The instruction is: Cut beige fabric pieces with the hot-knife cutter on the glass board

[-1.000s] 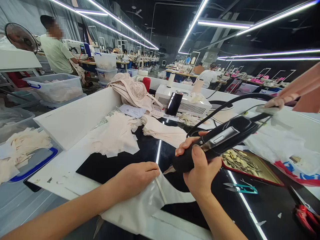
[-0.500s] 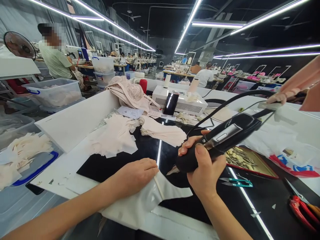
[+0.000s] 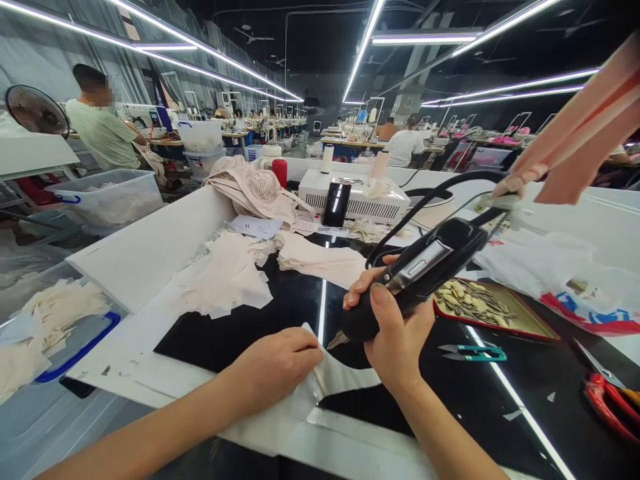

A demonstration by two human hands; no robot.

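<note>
My right hand (image 3: 400,333) grips a black, corded, pen-thick-handled tool (image 3: 415,267) from below, thumb along its near side. The tool slants, with its rounded end down left and its cord end up right; its working tip is not clearly visible. My left hand (image 3: 280,363), fingers curled together, pinches a pale cream fabric piece (image 3: 345,377) with a narrow strip along it, at the front of the black board (image 3: 210,337). A peach cloth strip (image 3: 575,147) is tied near the tool's cord end. Several cut cream fabric pieces (image 3: 320,257) lie stacked beyond my hands.
Teal thread snips (image 3: 475,353), red-handled scissors (image 3: 607,400) and a tray of seeds (image 3: 480,300) lie at the right. Behind stand a white vented box (image 3: 360,193), a dark phone-like slab (image 3: 337,205) and stacked bra pieces (image 3: 255,187). Plastic bins (image 3: 110,193) and a co-worker (image 3: 103,123) are left.
The view has shifted slightly. My right hand and the tool have moved a little left, and the peach strip hangs further into view. My left fingers have slid lower along the fabric, baring its upper tip.
</note>
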